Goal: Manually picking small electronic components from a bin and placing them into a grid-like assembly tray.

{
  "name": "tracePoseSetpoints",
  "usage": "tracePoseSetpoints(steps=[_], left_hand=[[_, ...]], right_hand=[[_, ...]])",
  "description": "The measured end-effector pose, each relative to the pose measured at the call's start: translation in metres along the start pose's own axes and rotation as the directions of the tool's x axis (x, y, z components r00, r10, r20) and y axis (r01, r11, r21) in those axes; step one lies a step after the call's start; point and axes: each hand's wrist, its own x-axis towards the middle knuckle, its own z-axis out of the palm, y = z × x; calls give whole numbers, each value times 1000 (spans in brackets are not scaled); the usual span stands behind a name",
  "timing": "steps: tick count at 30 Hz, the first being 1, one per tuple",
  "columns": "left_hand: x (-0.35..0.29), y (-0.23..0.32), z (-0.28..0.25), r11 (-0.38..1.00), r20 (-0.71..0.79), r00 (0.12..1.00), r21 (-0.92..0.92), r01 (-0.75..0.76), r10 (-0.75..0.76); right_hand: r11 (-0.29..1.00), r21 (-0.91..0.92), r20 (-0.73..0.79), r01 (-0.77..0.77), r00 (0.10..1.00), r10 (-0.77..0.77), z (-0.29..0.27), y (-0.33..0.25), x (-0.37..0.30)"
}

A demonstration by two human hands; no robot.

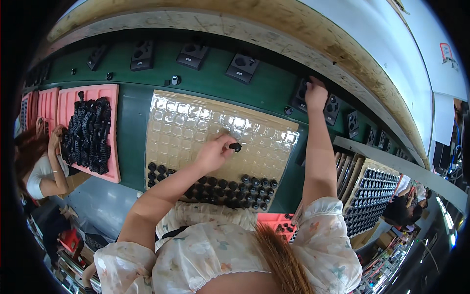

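My left hand (pixel 214 154) is closed, with a small black knob-like part (pixel 236 147) pinched between thumb and fingertips. It hovers above a tan tray with clear moulded pockets (pixel 166 139). Several small black round parts (pixel 222 183) fill the pockets along the tray's near side; the far pockets hold none. Stretched out to the far right, my right hand (pixel 316 95) reaches onto a black box-shaped fixture (pixel 300 102) on the green bench. Its fingers are bent at the fixture's top, and what they grip is hidden.
More black fixtures (pixel 243 68) line the bench's far side, under a wooden-edged shelf (pixel 274 29). To the left, a pink tray (pixel 113 132) carries a heap of black parts (pixel 90 132) beside another person (pixel 49 169). Filled trays (pixel 373 188) stand at the right.
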Motion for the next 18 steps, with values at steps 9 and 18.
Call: tracePoseSetpoints(steps=[9, 18], left_hand=[[15, 16, 12, 810, 258, 955, -522, 268, -149], [5, 27, 16, 647, 438, 859, -579, 496, -267]], right_hand=[[997, -80, 346, -6, 938, 34, -33, -21, -50], [481, 716, 697, -506, 493, -520, -172, -95, -84]])
